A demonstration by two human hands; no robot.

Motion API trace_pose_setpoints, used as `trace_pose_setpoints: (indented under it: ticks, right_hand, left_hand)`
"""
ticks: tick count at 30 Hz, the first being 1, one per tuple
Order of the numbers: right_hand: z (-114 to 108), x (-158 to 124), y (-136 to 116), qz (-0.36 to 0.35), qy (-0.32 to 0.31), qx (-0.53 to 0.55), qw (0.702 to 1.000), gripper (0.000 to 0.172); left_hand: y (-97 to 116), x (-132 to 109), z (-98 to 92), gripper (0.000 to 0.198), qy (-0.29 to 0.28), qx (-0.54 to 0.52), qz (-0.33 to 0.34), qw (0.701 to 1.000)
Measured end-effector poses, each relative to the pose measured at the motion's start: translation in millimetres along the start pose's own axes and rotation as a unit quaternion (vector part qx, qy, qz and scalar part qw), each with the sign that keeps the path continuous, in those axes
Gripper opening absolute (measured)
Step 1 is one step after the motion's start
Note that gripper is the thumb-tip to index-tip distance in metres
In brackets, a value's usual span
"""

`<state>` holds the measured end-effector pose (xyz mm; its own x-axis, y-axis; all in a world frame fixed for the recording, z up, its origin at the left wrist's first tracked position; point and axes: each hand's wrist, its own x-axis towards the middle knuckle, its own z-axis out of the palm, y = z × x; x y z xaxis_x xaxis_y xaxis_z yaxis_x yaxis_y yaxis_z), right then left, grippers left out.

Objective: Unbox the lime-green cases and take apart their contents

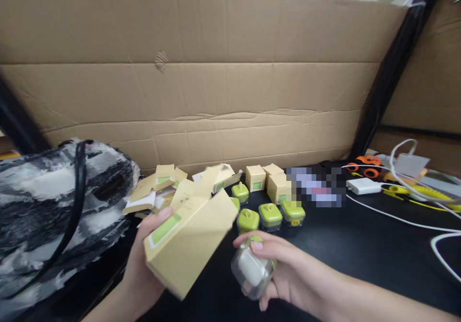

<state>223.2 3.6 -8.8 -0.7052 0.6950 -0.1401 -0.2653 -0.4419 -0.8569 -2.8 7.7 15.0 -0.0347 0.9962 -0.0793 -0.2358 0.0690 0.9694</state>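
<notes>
We list, near centre, one box (190, 235): pale yellow card, matt, oblong, with a green label panel on one face. Its far end is open, with flaps standing up. We cannot tell what is inside. The left hand (142, 269) grips it from below and behind, fingers wrapped round the body and the thumb pressed beside the label.

Just right of the box, we list one jar (252, 271): clear glossy plastic, squarish with rounded corners, holding a white piece; a lime-green lid shows at its far end. The right hand (284, 274) cups it, fingers curled underneath and the thumb laid across the top. Box and jar are close together, held above the near edge of the table (360, 245), which is black and smooth.

Farther off on the table we note:
- loose jars (270, 215), several, same clear bodies, green knobbed lids on, clustered together.
- closed boxes (255, 177), three, cube-shaped yellow card, just behind the jars.
- flat cartons (158, 187), a heap of opened yellow card, to the left.
- bag (54, 207), far left, shaggy black-and-white fabric, black strap.
- charger (363, 185), a white block, with white cables (403, 221) at right.
- scissors (365, 166), orange handles, far right.
- wall (216, 72), creased brown corrugated cardboard, along the far side.
</notes>
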Motion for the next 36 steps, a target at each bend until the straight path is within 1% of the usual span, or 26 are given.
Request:
trace_pose_setpoints:
  ticks: [1, 2, 3, 4, 5, 7, 8, 9, 10, 12, 14, 15, 16, 17, 18, 20, 21, 22, 24, 26, 28, 31, 32, 34, 35, 36]
  right_hand:
    - [0.1, -1.1, -1.4, -0.031, 0.031, -0.070, 0.997, 0.039]
    - [-0.1, -2.1, -2.3, -0.063, 0.055, -0.162, 0.983, 0.045]
    - [-0.7, -2.9, -2.5, -0.097, 0.069, -0.269, 0.956, 0.050]
    - [-1.8, -3.2, -2.2, -0.133, 0.073, -0.381, 0.912, 0.053]
    - [-3.1, -3.0, -1.2, -0.166, 0.069, -0.488, 0.854, 0.053]
    - [-6.1, -1.1, 1.9, -0.213, 0.041, -0.655, 0.723, 0.045]
    - [-7.4, 0.2, 3.6, -0.227, 0.025, -0.706, 0.670, 0.042]
    - [-8.5, 1.4, 5.3, -0.235, 0.017, -0.739, 0.631, 0.041]
    - [-9.1, 2.4, 6.6, -0.245, 0.019, -0.754, 0.609, 0.041]
    - [-9.2, 2.8, 8.0, -0.286, 0.054, -0.744, 0.602, 0.046]
    - [-8.0, 1.1, 6.8, -0.372, 0.109, -0.704, 0.595, 0.045]
    - [-7.0, -0.3, 5.0, -0.424, 0.133, -0.682, 0.581, 0.040]
    - [-5.8, -1.9, 2.2, -0.472, 0.145, -0.669, 0.556, 0.033]
    - [-4.6, -3.6, -1.3, -0.511, 0.144, -0.670, 0.518, 0.027]
    - [-3.3, -5.2, -5.6, -0.540, 0.132, -0.684, 0.472, 0.023]
    - [-1.1, -8.1, -14.8, -0.559, 0.090, -0.731, 0.380, 0.024]
    - [-0.3, -9.3, -18.9, -0.560, 0.074, -0.750, 0.344, 0.025]
    - [0.2, -10.3, -22.4, -0.562, 0.066, -0.761, 0.317, 0.025]
    - [0.2, -11.9, -26.4, -0.572, 0.069, -0.763, 0.293, 0.027]
    - [0.0, -12.9, -27.1, -0.595, 0.085, -0.747, 0.285, 0.030]
    - [0.7, -13.5, -26.1, -0.599, 0.095, -0.739, 0.294, 0.033]
    - [3.7, -13.2, -24.0, -0.590, 0.106, -0.730, 0.327, 0.032]
    - [4.7, -12.7, -22.8, -0.596, 0.111, -0.721, 0.336, 0.028]
    - [5.8, -11.4, -19.1, -0.624, 0.121, -0.691, 0.345, 0.018]
    - [5.7, -10.7, -16.5, -0.637, 0.130, -0.673, 0.353, 0.016]
    - [5.0, -10.1, -13.6, -0.646, 0.138, -0.657, 0.362, 0.016]
  left_hand:
    - [1.9, 1.2, 1.2, 0.038, 0.030, -0.018, 0.039, 0.999]
    - [3.3, 2.3, 2.9, 0.043, 0.050, -0.025, 0.070, 0.996]
    - [4.0, 3.0, 5.1, 0.049, 0.064, -0.013, 0.106, 0.992]
    - [4.0, 3.3, 7.3, 0.054, 0.073, -0.003, 0.135, 0.988]
    - [3.2, 3.3, 9.4, 0.057, 0.072, 0.006, 0.156, 0.985]
    - [-0.8, 2.2, 12.3, 0.057, 0.032, 0.025, 0.167, 0.985]
    - [-3.6, 1.2, 13.1, 0.058, 0.000, 0.032, 0.165, 0.986]
    - [-6.8, 0.0, 13.7, 0.060, -0.033, 0.034, 0.158, 0.986]
    - [-10.1, -1.4, 14.2, 0.063, -0.058, 0.032, 0.144, 0.987]
    - [-15.9, -5.2, 16.3, 0.069, -0.073, 0.009, 0.095, 0.993]
    - [-19.5, -10.4, 20.5, 0.069, -0.065, -0.036, 0.037, 0.997]
    - [-20.4, -13.2, 23.0, 0.066, -0.070, -0.058, 0.007, 0.996]
    - [-20.6, -16.0, 25.5, 0.062, -0.087, -0.078, -0.018, 0.993]
    - [-20.3, -18.6, 27.7, 0.056, -0.109, -0.095, -0.043, 0.989]
    - [-19.6, -20.7, 29.3, 0.050, -0.133, -0.107, -0.065, 0.983]
    - [-17.5, -23.4, 30.5, 0.040, -0.171, -0.125, -0.096, 0.973]
    - [-16.4, -24.0, 30.1, 0.037, -0.186, -0.132, -0.105, 0.968]
    - [-15.4, -24.1, 29.3, 0.036, -0.196, -0.138, -0.113, 0.964]
    - [-14.1, -24.0, 27.5, 0.037, -0.207, -0.141, -0.127, 0.960]
    - [-13.7, -24.7, 27.5, 0.036, -0.200, -0.137, -0.146, 0.959]
    - [-13.0, -27.1, 30.3, 0.035, -0.189, -0.144, -0.162, 0.958]
    - [-7.2, -31.5, 36.9, 0.033, -0.174, -0.160, -0.159, 0.958]
    - [-3.3, -31.8, 38.0, 0.034, -0.156, -0.155, -0.150, 0.964]
    - [8.5, -28.5, 36.3, 0.036, -0.086, -0.107, -0.110, 0.984]
    - [16.4, -24.7, 33.2, 0.041, -0.037, -0.065, -0.073, 0.995]
    - [25.6, -19.5, 28.6, 0.047, 0.019, -0.011, -0.014, 1.000]
